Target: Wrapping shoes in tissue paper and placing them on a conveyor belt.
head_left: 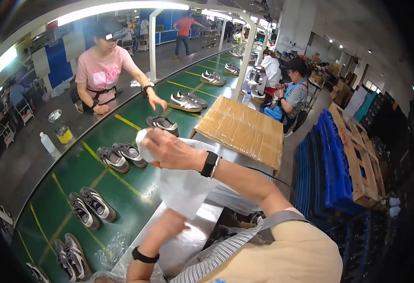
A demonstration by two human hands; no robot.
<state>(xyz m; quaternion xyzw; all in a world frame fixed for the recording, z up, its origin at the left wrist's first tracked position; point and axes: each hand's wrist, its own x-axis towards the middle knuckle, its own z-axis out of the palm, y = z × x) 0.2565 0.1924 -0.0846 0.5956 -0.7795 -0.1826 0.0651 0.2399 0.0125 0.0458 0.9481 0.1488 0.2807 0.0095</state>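
Two hands on one white plastic bag (183, 186), and that's the step: your right hand (169, 150) is clenched on the bag's bunched top at about twelve o'clock from your chest, lifting it over the edge of the green belt (75, 174). Your left hand (169, 224) sits lower, at seven o'clock from the right, pressed against the bag's underside over the steel bench (188, 245); whether its fingers are closed on the plastic, I can't tell from here.

Hold the top grip firm, I'd say, and let the lower hand spread the film so the mouth opens flat instead of twisting. Something orange peeks out just under your right palm, too hidden to name.

Pairs of grey shoes (121, 155) ride the belt at nine o'clock from the bag, near but not touching. A co-worker's hand (157, 101) reaches toward another pair at eleven, so keep the bag on your side. Cardboard sheet (242, 127) lies at one o'clock, apart.
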